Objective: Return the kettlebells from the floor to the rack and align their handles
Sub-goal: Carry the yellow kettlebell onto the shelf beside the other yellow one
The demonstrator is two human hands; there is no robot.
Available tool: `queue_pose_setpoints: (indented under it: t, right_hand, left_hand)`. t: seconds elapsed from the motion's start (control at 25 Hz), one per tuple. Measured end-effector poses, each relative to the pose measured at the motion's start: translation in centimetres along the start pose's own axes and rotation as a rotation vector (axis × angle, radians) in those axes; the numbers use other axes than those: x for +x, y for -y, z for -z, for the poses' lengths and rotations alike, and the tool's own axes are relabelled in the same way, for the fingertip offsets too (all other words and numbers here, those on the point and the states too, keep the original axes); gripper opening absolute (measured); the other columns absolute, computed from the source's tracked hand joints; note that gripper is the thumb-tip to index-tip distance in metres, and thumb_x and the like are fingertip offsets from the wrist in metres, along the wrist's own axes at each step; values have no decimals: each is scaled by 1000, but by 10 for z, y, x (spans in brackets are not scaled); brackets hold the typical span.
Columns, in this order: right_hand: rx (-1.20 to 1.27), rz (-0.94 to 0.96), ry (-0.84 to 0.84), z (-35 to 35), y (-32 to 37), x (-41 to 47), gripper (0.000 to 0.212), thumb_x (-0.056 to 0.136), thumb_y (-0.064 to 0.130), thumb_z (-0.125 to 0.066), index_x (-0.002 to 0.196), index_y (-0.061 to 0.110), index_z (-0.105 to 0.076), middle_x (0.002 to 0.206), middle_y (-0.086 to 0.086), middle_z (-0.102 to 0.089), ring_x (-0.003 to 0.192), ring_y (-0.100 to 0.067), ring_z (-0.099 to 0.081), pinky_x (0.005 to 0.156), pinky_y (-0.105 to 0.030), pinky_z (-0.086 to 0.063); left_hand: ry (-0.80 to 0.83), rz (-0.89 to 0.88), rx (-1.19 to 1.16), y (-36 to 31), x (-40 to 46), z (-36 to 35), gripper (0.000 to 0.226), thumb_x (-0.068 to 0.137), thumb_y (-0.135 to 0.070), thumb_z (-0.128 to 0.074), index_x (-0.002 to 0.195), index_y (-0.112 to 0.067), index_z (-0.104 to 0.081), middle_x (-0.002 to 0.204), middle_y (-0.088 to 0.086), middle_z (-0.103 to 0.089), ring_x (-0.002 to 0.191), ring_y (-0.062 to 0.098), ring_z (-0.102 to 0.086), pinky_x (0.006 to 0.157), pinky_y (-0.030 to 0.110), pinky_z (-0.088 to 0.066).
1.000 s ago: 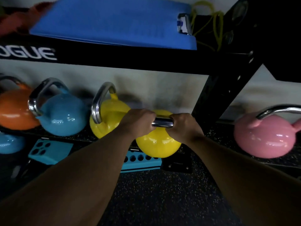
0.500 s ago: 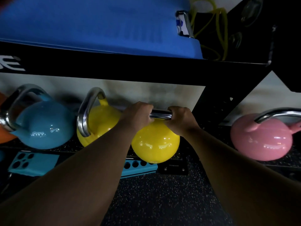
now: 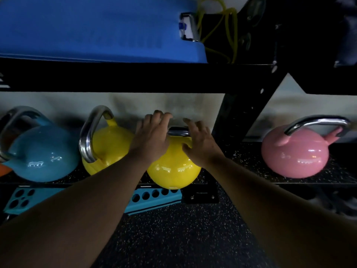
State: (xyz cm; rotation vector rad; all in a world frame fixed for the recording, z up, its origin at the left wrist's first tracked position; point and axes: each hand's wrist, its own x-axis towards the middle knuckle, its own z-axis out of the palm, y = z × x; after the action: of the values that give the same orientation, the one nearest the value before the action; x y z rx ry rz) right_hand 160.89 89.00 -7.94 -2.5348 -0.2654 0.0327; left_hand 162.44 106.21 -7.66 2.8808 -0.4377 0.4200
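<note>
A yellow kettlebell (image 3: 173,171) rests at the front edge of the rack's lower shelf (image 3: 241,161), its chrome handle running left to right. My left hand (image 3: 152,138) and my right hand (image 3: 201,144) hover over that handle with fingers spread, holding nothing. A second yellow kettlebell (image 3: 110,144) stands just to the left, its handle turned front to back. Further left sits a blue kettlebell (image 3: 42,157). A pink kettlebell (image 3: 295,155) stands on the shelf to the right of the upright.
A black rack upright (image 3: 237,120) rises right beside my right hand. The upper shelf beam (image 3: 135,78) carries a blue mat (image 3: 96,29) and yellow bands (image 3: 229,26). Teal blocks with holes (image 3: 152,198) lie under the shelf. An orange kettlebell (image 3: 3,170) peeks in far left. Speckled rubber floor (image 3: 183,238) lies below.
Both hands gripped the yellow kettlebell's handle and carried it onto the shelf; now they have let go and the fingers are spread above the handle.
</note>
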Motion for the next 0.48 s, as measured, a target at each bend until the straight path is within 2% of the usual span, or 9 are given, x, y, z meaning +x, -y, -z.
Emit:
queue_pose_setpoints:
  t: [0.08,0.16,0.32,0.48]
  right_hand:
    - [-8,34,36,6,-9,-25,83,89,20,-66,155,24,-16,143,-15,-39,133,-30,-36,110,-43,-37]
    - [8,58,34,20,-25,-46,78,89,18,-64,154,24,-20,143,-15,-41,132,-31,-39,109,-45,-39]
    - [-20,88,41,63,-65,-90,58,89,15,-56,144,23,-40,132,-14,-52,123,-33,-47,100,-44,-45]
    - [-231,79,24,121,-132,-142,49,88,21,-52,136,23,-49,128,-9,-59,115,-31,-53,94,-44,-46]
  left_hand:
    - [-23,-151,120,-12,-16,7,64,74,-18,-66,135,-16,-46,132,8,-49,123,32,-44,102,50,-35]
    - [-18,-197,179,-35,-28,11,65,74,-22,-64,136,-13,-46,135,9,-49,128,32,-42,107,53,-31]
    - [49,-229,211,-103,-39,8,59,71,-25,-62,127,-13,-51,125,9,-54,119,35,-48,104,49,-32]
    - [205,-326,276,-193,-35,-2,50,71,-27,-61,119,-17,-54,112,5,-56,107,31,-53,99,47,-36]
